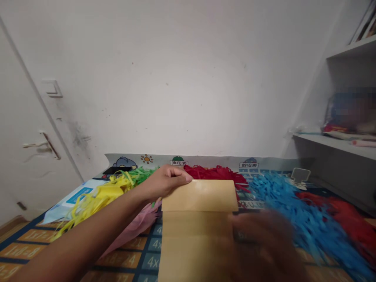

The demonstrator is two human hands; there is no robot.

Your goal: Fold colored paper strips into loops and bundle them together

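Observation:
A tan kraft paper bag stands in front of me, its top band folded over and faint creases across the part below. My left hand pinches the top left corner of that folded band, thumb on the near side. At the right edge of the bag is my right hand, dark and smeared by motion. Its fingertips reach the edge just below the fold, but whether they grip it I cannot make out. The lower end of the bag runs out of view.
Shredded paper lies around the table mat: yellow, green, dark red, blue and red. Pink tissue and a blue-white packet are on the left. Shelves project at right.

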